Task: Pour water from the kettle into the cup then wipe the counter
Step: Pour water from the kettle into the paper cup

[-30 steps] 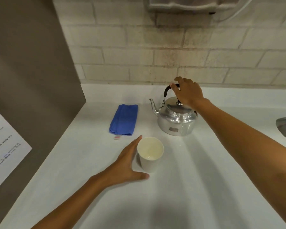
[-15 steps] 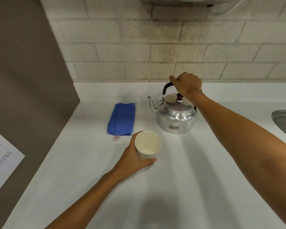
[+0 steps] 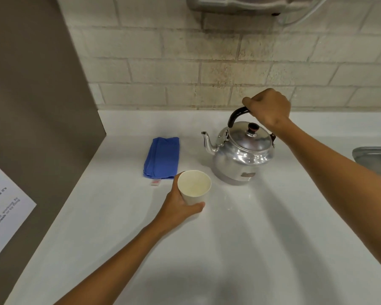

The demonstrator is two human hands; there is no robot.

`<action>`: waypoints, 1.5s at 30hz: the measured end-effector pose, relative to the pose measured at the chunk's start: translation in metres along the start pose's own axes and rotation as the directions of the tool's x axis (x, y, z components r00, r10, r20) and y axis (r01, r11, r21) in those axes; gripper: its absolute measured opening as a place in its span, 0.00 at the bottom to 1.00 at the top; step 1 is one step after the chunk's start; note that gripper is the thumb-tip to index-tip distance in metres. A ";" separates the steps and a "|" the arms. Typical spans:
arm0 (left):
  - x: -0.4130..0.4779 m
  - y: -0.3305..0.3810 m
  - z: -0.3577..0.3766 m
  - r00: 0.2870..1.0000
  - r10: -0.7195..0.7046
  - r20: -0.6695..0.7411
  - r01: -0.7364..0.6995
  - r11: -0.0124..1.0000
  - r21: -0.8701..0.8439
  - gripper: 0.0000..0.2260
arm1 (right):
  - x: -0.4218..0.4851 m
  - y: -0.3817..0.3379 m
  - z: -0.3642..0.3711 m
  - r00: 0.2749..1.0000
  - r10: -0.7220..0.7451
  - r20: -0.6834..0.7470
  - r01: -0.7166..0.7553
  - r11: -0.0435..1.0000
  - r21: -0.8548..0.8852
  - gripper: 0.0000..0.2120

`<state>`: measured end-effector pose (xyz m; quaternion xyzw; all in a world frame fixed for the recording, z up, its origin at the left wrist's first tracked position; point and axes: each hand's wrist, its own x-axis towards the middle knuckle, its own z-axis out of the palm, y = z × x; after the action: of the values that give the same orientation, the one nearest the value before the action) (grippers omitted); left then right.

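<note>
Head view, looking down on a white tabletop (image 3: 262, 238) set against a pale brick wall (image 3: 185, 62). Right hand (image 3: 269, 108) is clenched around the black handle (image 3: 237, 115) of a shiny metal kettle (image 3: 242, 159), which sits toward the back of the tabletop with its spout (image 3: 207, 142) pointing left and its lid knob (image 3: 253, 127) just below the fist. Whether the kettle's base touches the surface or is slightly raised cannot be told. Left hand (image 3: 178, 208) is wrapped around the lower part of a white paper cup (image 3: 194, 189), thumb across the front, with the cup's mouth open toward the camera. The cup is just in front and left of the kettle, below the spout and apart from it. A folded blue cloth (image 3: 162, 159) lies flat on the tabletop left of the kettle, its near end just beside the cup rim, with a small tag (image 3: 154, 183) showing at that end. A dark panel (image 3: 37, 106) stands at left carrying a printed sheet (image 3: 2, 205). A metal sink edge (image 3: 374, 157) shows at far right.
</note>
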<state>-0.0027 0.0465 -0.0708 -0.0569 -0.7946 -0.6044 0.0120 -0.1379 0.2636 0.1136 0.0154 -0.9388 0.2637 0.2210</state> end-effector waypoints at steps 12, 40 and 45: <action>0.001 0.004 0.003 1.000 0.005 -0.005 -0.005 1.000 -0.008 0.36 | -0.034 -0.023 -0.038 0.950 -0.310 0.048 0.313 0.939 -0.138 0.20; 0.002 0.002 0.004 1.000 0.010 -0.006 -0.010 1.000 -0.022 0.37 | -0.062 -0.071 -0.046 0.779 -0.597 0.191 0.619 0.681 -0.392 0.21; 0.001 0.002 0.005 1.000 0.027 0.000 -0.027 0.999 -0.034 0.36 | -0.066 -0.081 -0.047 0.753 -0.623 0.211 0.648 0.649 -0.398 0.21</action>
<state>-0.0037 0.0513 -0.0704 -0.0679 -0.7833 -0.6177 0.0191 -0.0475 0.2119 0.1609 0.2991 -0.9135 -0.0544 0.2705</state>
